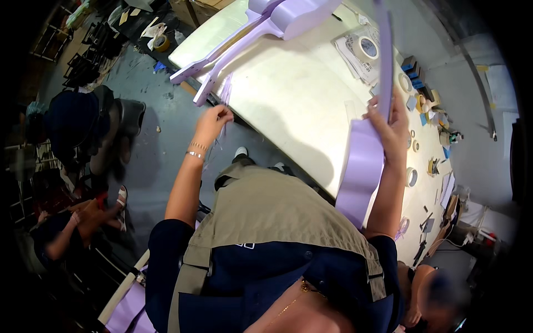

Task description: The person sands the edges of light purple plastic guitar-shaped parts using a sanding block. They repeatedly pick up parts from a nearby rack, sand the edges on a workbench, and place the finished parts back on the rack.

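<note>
A lilac, small-guitar-shaped instrument [361, 166] stands on its side against my front right, its neck pointing away. My right hand [393, 130] is wrapped round it where the neck meets the body. Over the floor, just off the table edge, my left hand [214, 123] is closed in a pinch, with thin purplish strands trailing below the fingers. More thin purple strips [226, 90] hang at the table edge just beyond that hand. Farther off, two more lilac instruments [297, 19] lie side by side, their headstocks reaching the left table edge.
The pale-topped table [288, 105] holds a large tape roll [366, 49] on printed sheets. Several smaller rolls, sanding blocks and tools line its right side. A seated person [72, 222] is at the left; another person [427, 294] is at the lower right. A dark stool [130, 119] stands left.
</note>
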`<state>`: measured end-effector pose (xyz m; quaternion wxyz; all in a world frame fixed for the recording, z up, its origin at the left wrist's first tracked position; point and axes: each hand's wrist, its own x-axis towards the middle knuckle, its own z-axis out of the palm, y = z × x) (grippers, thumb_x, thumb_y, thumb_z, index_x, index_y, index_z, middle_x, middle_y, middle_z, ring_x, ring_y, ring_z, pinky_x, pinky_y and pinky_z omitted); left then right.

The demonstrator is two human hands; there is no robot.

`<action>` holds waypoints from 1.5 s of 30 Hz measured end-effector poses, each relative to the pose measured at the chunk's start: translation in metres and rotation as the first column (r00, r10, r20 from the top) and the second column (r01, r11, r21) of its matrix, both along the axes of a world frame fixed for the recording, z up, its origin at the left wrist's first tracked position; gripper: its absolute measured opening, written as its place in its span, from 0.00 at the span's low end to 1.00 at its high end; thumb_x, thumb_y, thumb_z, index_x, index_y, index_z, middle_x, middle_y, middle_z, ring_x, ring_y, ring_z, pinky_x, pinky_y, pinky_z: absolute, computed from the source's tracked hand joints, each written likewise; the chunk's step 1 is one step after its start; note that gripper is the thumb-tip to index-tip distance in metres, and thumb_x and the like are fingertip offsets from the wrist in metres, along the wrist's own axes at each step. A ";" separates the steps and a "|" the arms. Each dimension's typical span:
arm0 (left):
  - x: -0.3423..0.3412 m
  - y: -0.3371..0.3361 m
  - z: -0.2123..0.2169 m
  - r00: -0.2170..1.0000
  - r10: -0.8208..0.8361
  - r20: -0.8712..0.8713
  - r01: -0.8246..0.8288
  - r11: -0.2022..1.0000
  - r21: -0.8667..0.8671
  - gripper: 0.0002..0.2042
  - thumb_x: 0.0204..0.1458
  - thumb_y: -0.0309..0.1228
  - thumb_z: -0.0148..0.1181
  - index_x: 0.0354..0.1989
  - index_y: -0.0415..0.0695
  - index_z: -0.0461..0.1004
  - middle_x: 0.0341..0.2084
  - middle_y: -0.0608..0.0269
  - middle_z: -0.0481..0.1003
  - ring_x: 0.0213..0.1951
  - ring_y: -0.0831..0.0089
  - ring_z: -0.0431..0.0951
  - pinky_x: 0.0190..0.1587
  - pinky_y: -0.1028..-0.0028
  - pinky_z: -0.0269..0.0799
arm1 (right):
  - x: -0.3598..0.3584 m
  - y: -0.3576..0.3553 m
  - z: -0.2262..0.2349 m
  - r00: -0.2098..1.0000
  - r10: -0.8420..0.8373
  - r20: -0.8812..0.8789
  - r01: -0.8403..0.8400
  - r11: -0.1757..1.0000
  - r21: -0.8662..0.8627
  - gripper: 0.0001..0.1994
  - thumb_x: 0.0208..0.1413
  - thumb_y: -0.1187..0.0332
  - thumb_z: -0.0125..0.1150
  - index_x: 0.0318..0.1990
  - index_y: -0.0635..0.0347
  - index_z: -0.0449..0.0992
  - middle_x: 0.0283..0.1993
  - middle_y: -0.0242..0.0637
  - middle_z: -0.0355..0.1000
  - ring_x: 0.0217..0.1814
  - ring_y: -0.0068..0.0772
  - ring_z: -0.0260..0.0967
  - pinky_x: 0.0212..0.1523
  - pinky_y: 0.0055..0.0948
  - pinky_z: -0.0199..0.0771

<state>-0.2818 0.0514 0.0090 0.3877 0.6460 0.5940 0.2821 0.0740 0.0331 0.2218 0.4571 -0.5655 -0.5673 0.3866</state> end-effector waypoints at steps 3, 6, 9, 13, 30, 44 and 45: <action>0.016 0.054 -0.009 0.998 0.043 -0.039 -0.042 0.998 0.042 0.02 0.47 0.26 0.58 0.25 0.41 0.74 0.33 0.59 0.72 0.26 0.68 0.76 0.32 0.72 0.72 | 0.005 -0.017 -0.042 0.994 0.069 -0.088 -0.085 0.976 -0.203 0.35 0.47 0.75 0.58 0.64 0.64 0.50 0.33 0.35 0.67 0.36 0.24 0.68 0.38 0.27 0.73; 0.022 0.089 -0.011 0.980 0.070 -0.184 -0.065 0.997 0.033 0.03 0.47 0.27 0.58 0.25 0.42 0.75 0.37 0.58 0.69 0.28 0.64 0.76 0.35 0.68 0.72 | 0.006 -0.040 -0.073 0.991 0.004 -0.137 -0.056 0.922 -0.382 0.35 0.48 0.75 0.57 0.65 0.63 0.50 0.32 0.35 0.67 0.36 0.24 0.67 0.38 0.28 0.73; 0.023 0.102 -0.030 0.918 0.033 -0.395 0.047 0.980 0.192 0.03 0.46 0.30 0.59 0.26 0.45 0.75 0.37 0.59 0.70 0.32 0.57 0.75 0.37 0.63 0.72 | 0.013 -0.056 -0.091 0.987 -0.067 -0.147 -0.017 0.861 -0.508 0.36 0.47 0.75 0.58 0.65 0.60 0.50 0.31 0.34 0.67 0.35 0.24 0.67 0.38 0.27 0.72; 0.028 0.102 -0.030 0.886 0.124 -0.447 -0.033 0.978 0.205 0.08 0.43 0.31 0.62 0.33 0.52 0.74 0.37 0.58 0.70 0.33 0.55 0.76 0.36 0.61 0.72 | 0.031 -0.062 -0.109 0.975 -0.090 -0.204 -0.054 0.794 -0.606 0.36 0.46 0.73 0.60 0.65 0.61 0.50 0.32 0.34 0.67 0.34 0.26 0.69 0.36 0.26 0.70; 0.267 0.003 0.005 0.800 0.153 0.580 0.305 0.729 -0.613 0.24 0.60 0.46 0.41 0.58 0.40 0.58 0.40 0.55 0.72 0.42 0.69 0.74 0.43 0.71 0.72 | 0.081 -0.014 -0.209 0.979 -0.084 -0.186 -0.004 0.905 -0.426 0.22 0.50 0.67 0.61 0.54 0.58 0.68 0.35 0.38 0.69 0.36 0.29 0.68 0.34 0.27 0.69; 0.309 -0.029 0.001 0.641 0.183 0.746 0.484 0.658 -0.577 0.29 0.58 0.33 0.48 0.63 0.41 0.42 0.43 0.49 0.70 0.48 0.56 0.73 0.47 0.64 0.73 | 0.197 -0.109 -0.224 0.570 -0.105 0.815 0.649 0.666 -0.369 0.18 0.42 0.57 0.68 0.30 0.63 0.70 0.30 0.43 0.71 0.29 0.43 0.70 0.28 0.36 0.69; 0.308 -0.030 -0.001 0.634 0.149 0.759 0.495 0.676 -0.546 0.30 0.57 0.31 0.50 0.64 0.41 0.41 0.43 0.50 0.70 0.48 0.56 0.73 0.47 0.65 0.72 | 0.202 -0.109 -0.224 0.652 -0.059 0.756 0.608 0.638 -0.473 0.18 0.43 0.59 0.67 0.31 0.63 0.70 0.29 0.43 0.71 0.28 0.41 0.70 0.28 0.34 0.69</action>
